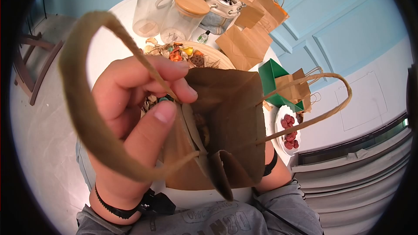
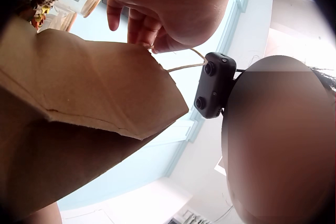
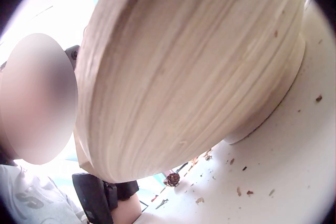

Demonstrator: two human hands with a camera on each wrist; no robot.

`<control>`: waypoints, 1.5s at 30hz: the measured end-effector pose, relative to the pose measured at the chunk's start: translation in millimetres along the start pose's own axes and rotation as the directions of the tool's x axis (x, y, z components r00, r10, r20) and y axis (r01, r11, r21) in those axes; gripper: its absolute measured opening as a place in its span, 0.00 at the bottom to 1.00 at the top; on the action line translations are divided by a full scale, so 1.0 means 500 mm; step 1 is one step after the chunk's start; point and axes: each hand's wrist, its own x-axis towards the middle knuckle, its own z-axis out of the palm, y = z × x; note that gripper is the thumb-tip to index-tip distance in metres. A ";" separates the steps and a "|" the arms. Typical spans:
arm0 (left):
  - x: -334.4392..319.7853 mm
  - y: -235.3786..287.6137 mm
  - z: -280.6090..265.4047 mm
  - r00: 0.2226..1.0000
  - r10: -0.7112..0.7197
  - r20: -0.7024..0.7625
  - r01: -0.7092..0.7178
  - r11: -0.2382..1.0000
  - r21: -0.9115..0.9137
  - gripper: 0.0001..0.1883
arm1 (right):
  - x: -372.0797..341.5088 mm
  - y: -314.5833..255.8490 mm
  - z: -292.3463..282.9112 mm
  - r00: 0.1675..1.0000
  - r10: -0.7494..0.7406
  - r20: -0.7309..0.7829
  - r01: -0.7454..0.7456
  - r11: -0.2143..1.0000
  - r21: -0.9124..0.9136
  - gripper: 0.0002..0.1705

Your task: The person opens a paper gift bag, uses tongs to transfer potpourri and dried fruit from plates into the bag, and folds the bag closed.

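Observation:
A brown paper bag [image 1: 226,104] stands upright in front of me with its mouth facing up, and a little dried material shows inside. My left hand [image 1: 130,95] pinches the bag's near-left rim beside the twisted handle [image 1: 74,87] with thumb and fingers. The left wrist view shows the same hand [image 2: 163,8] at the top edge of the bag [image 2: 105,77]. My right forearm [image 1: 278,172] passes behind the bag, which hides the right hand. In the right wrist view a pale wooden bowl [image 3: 194,71] fills most of the picture.
Dried potpourri [image 1: 176,52] lies in the bowl beyond the bag. Two lidded glass jars [image 1: 148,17], a handbag [image 1: 222,11], a small bottle [image 1: 203,37] and several paper bags stand behind. Right are a green box [image 1: 272,76] and a white plate [image 1: 283,124] of red dried fruit. Scraps and a pine cone [image 3: 172,180] dot the tabletop.

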 end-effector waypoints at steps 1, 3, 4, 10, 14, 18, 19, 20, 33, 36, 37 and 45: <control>0.001 0.002 -0.001 1.000 -0.005 0.028 0.005 1.000 0.027 0.16 | 0.008 0.003 -0.009 1.000 0.003 0.000 -0.003 1.000 0.000 0.19; -0.001 0.012 0.031 0.998 0.043 -0.040 -0.044 0.998 -0.040 0.16 | 0.013 0.004 -0.015 1.000 0.009 0.003 -0.009 1.000 0.000 0.19; -0.001 0.015 0.042 0.990 0.087 -0.111 -0.098 0.990 -0.102 0.16 | 0.012 0.003 -0.014 1.000 0.013 0.004 -0.013 1.000 0.000 0.19; -0.004 0.001 0.013 0.999 0.003 -0.042 -0.005 0.999 -0.040 0.16 | 0.010 -0.001 -0.011 1.000 0.025 0.008 -0.025 1.000 0.001 0.18; -0.005 -0.002 0.011 0.998 0.008 -0.056 -0.009 1.000 -0.020 0.16 | -0.027 0.000 0.004 1.000 0.023 0.005 -0.023 1.000 0.002 0.18; -0.002 0.013 0.037 0.996 0.033 -0.088 -0.039 0.997 -0.073 0.16 | 0.010 -0.001 -0.007 1.000 0.020 0.004 -0.020 1.000 0.001 0.18; 0.000 0.017 0.043 0.990 0.091 -0.110 -0.103 0.989 -0.108 0.16 | 0.016 -0.005 -0.006 1.000 0.019 0.004 -0.019 1.000 0.001 0.18; 0.000 0.012 0.034 0.990 0.090 -0.111 -0.102 0.989 -0.108 0.16 | 0.000 -0.004 -0.001 1.000 0.018 0.004 -0.018 1.000 0.001 0.18; -0.005 -0.004 0.010 0.999 -0.010 -0.049 0.007 0.999 -0.054 0.17 | -0.011 0.009 -0.007 1.000 0.013 0.006 -0.013 1.000 -0.001 0.18; -0.004 -0.007 0.011 0.998 0.007 -0.056 -0.010 0.998 -0.061 0.17 | -0.015 0.013 -0.008 1.000 0.009 0.007 -0.009 1.000 -0.001 0.18; -0.004 -0.007 0.011 0.998 0.012 -0.058 -0.016 0.998 -0.062 0.18 | -0.021 0.013 -0.005 1.000 0.006 0.007 -0.006 1.000 -0.002 0.18; 0.000 -0.001 0.008 0.999 0.015 -0.033 -0.016 0.999 -0.038 0.18 | -0.032 0.011 0.002 1.000 -0.010 0.012 0.010 1.000 -0.008 0.18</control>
